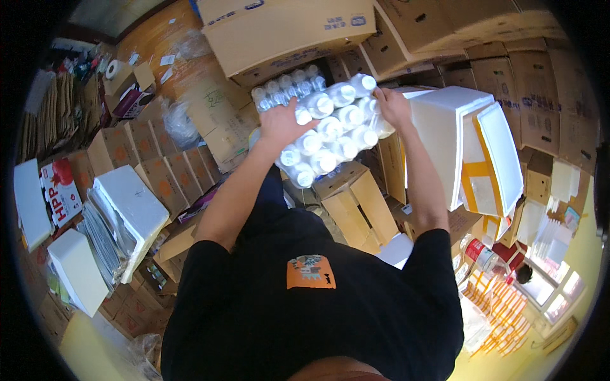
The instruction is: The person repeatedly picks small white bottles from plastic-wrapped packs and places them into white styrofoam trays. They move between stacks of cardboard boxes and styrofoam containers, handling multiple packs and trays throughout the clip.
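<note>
A plastic-wrapped pack of bottles with white caps (329, 128) is tilted in front of my body, caps facing up toward me. My left hand (281, 125) grasps its left side, thumb lying across the wrap among the caps. At the pack's right upper corner, my right hand (394, 105) grips the wrap, fingers partly hidden behind it. Just beyond stands a second group of clear bottles with pale caps (291, 88), close to my left fingertips. Below the held pack sits a cardboard box (360, 209) with its flaps folded over.
A large cardboard carton (290, 33) stands beyond the bottles, with stacked cartons (538, 95) behind. White foam boxes (457, 147) with yellow tape are close by my right arm. Left are brown boxes (174, 176) and a foam box (131, 205). Plastic film (181, 124) lies on the floor.
</note>
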A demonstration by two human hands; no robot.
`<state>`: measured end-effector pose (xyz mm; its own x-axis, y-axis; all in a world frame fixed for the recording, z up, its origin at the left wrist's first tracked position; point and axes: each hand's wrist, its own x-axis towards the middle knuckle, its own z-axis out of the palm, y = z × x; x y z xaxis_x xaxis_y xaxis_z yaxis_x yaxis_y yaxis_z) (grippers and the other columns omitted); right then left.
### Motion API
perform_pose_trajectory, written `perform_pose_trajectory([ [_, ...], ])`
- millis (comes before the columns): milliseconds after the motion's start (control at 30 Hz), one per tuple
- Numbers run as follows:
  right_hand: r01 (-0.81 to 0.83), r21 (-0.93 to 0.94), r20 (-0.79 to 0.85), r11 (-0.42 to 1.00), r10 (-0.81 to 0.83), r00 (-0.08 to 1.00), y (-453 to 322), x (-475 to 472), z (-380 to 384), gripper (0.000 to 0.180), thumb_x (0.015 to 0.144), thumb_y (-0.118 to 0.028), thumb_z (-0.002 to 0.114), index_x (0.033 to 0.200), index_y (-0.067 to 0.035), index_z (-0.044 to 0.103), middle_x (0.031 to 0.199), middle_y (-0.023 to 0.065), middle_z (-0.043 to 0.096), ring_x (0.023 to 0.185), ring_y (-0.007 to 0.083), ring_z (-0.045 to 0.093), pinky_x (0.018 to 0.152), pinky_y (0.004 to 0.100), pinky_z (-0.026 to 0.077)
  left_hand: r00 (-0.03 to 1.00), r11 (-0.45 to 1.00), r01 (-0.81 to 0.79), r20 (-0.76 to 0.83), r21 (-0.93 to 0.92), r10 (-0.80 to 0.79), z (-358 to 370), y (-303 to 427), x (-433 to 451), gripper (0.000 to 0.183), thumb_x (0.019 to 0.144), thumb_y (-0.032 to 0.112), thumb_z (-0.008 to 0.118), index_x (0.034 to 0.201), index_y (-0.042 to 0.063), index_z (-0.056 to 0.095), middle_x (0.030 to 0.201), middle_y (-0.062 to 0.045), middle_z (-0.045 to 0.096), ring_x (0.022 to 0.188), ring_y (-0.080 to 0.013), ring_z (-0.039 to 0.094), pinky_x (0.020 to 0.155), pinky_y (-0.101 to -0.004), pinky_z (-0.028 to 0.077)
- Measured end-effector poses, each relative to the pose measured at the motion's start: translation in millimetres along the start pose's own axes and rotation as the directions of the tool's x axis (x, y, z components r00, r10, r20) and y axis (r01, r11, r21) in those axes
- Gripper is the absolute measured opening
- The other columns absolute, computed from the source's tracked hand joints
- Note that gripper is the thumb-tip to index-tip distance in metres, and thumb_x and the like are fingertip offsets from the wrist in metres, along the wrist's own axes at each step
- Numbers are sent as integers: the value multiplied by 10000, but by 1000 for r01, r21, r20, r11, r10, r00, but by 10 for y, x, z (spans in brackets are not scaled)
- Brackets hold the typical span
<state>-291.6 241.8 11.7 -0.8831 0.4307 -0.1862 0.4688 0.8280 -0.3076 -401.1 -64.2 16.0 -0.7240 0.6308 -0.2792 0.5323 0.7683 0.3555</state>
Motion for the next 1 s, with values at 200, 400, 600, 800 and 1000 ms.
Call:
perform_pose_trajectory([
  [200,21,459,-463,888,219,859,7,-296,296,429,1036,-341,465,814,0,600,752,271,615,716,475,596,643,512,461,997,998,57,-55,32,-55,11,67,4,711,792,724,602,1232,167,652,843,-170,728,818,-341,723,699,-490,553],
  [400,143,675,-707,723,580,405,-314,-1170,507,409,1070,-288,439,799,10,509,718,115,519,668,217,492,643,361,417,997,999,28,-76,45,-25,20,25,-10,737,784,746,600,1209,152,703,900,-206,736,853,-372,723,761,-481,575],
  [600,59,978,-205,202,851,483,-470,-2053,687,212,1053,-170,464,905,-29,518,794,38,507,719,150,494,685,306,436,999,997,-28,-15,71,29,15,-11,76,854,790,809,532,1242,99,671,923,-218,733,873,-395,714,780,-468,569],
  [800,310,205,-558,929,-150,817,-1569,-1762,205,300,844,-170,698,1090,-22,612,1039,122,613,1059,291,563,970,430,398,998,969,54,-14,-241,-59,81,-236,-16,722,912,725,449,1197,115,709,1033,-182,730,1046,-339,684,902,-393,520],
  [1000,548,-194,-94,814,-571,816,-2054,-1150,720,427,863,-477,659,906,-53,669,899,99,656,959,280,622,892,428,458,990,490,-14,-81,-871,-117,577,-620,-137,413,1043,330,536,1229,-13,670,1163,-67,686,1065,-139,590,959,-277,450],
])
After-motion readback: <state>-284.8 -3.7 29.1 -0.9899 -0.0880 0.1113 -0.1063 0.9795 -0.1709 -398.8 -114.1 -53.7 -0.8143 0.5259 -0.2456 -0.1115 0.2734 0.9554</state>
